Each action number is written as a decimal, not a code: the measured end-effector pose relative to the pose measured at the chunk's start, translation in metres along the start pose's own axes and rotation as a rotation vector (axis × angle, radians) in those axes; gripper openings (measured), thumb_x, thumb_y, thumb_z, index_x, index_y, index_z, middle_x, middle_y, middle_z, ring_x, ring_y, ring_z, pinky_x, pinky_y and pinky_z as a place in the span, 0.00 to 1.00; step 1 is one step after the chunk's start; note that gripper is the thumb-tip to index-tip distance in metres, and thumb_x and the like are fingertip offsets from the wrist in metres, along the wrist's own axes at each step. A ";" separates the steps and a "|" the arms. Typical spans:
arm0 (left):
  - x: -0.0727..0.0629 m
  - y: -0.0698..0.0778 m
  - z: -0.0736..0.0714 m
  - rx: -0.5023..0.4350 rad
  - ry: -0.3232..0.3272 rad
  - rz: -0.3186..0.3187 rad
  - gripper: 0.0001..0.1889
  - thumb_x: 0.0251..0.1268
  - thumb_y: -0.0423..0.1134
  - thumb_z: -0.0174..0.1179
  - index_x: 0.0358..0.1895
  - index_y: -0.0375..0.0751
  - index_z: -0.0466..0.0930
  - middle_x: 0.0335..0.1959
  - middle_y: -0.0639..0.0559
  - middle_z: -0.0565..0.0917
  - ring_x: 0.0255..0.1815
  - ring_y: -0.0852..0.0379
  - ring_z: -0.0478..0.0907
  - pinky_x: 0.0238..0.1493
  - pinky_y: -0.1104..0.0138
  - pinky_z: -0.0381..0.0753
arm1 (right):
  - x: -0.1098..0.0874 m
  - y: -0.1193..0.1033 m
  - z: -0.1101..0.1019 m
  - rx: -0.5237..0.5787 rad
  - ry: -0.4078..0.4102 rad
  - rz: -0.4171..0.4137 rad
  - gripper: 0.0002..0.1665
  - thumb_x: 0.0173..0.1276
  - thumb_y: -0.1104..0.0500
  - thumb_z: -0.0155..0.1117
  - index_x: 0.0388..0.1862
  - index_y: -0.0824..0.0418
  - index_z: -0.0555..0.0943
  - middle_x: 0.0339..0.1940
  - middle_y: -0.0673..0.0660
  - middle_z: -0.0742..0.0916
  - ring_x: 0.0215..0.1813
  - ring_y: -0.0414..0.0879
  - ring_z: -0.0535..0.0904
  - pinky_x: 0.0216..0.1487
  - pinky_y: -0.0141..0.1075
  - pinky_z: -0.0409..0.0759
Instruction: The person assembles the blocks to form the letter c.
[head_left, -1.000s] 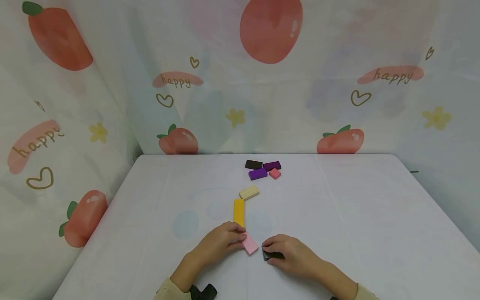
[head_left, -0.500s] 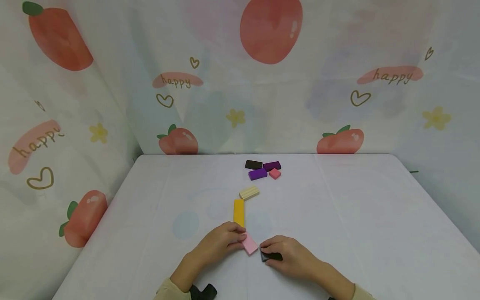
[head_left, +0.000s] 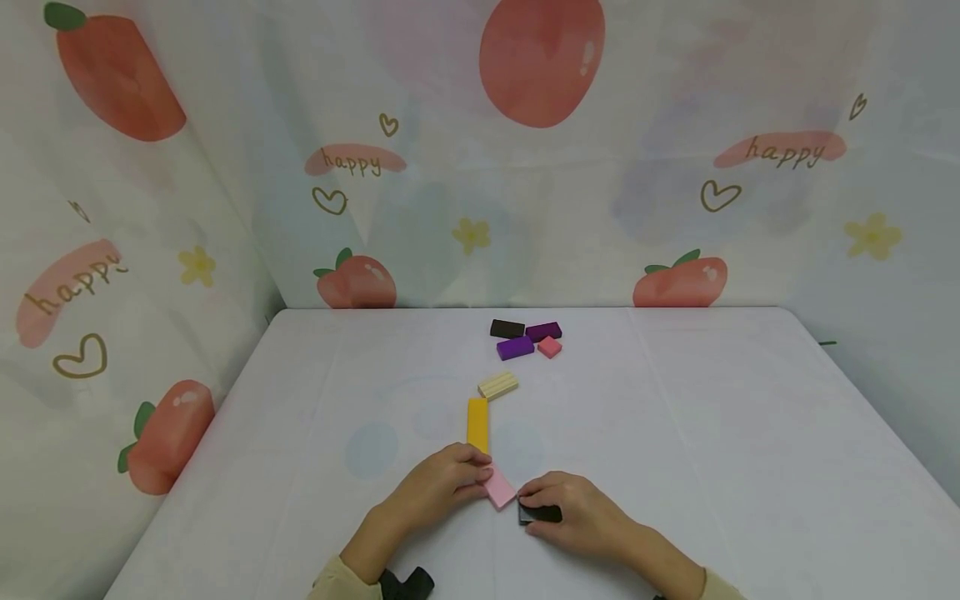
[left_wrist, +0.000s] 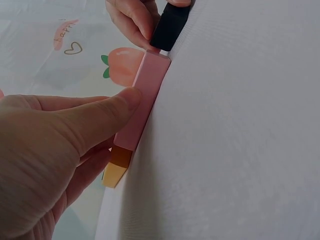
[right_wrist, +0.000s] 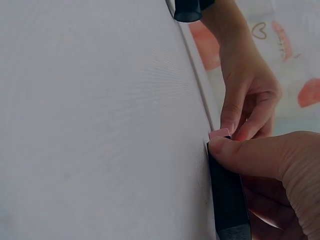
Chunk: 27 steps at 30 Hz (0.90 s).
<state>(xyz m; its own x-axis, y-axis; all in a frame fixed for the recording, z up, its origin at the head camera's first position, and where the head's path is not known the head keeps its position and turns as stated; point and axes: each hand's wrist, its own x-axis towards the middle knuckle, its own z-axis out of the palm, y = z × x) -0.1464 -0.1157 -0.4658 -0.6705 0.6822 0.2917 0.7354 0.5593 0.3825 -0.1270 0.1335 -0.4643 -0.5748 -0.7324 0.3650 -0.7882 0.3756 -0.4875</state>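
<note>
My left hand (head_left: 446,479) pinches a smooth pink block (head_left: 502,490) between thumb and fingers on the white table. One end of the pink block meets the near end of a yellow block (head_left: 477,423). In my right hand (head_left: 581,510) is a black block (head_left: 547,514), gripped by thumb and fingers, lying sideways with its left end right by the pink block's near corner. The left wrist view shows the black block (left_wrist: 171,27) just beyond the pink block's far end. Most of the pink block (right_wrist: 219,133) is hidden in the right wrist view.
A ridged cream block (head_left: 498,385) sits at the yellow block's far end. Farther back lie a dark brown block (head_left: 507,329), a dark purple block (head_left: 543,332), a purple block (head_left: 515,348) and a small coral block (head_left: 550,347). A printed cloth (head_left: 555,217) stands behind the table.
My right hand has slid a little to the left with the black block, bringing its end up close to the pink block. My left hand and the other blocks stay where they were.
</note>
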 end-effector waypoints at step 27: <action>0.000 -0.002 0.000 -0.030 -0.032 -0.022 0.17 0.59 0.41 0.62 0.50 0.39 0.81 0.47 0.55 0.79 0.49 0.62 0.73 0.52 0.74 0.71 | -0.003 0.003 0.009 0.044 0.055 0.048 0.16 0.51 0.60 0.73 0.40 0.62 0.85 0.41 0.48 0.84 0.44 0.39 0.78 0.43 0.35 0.78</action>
<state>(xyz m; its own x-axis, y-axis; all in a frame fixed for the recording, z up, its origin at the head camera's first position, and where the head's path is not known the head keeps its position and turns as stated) -0.1480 -0.1164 -0.4665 -0.6824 0.6849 0.2553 0.7172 0.5599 0.4149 -0.1261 0.1321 -0.4738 -0.6239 -0.6812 0.3830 -0.7497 0.3834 -0.5394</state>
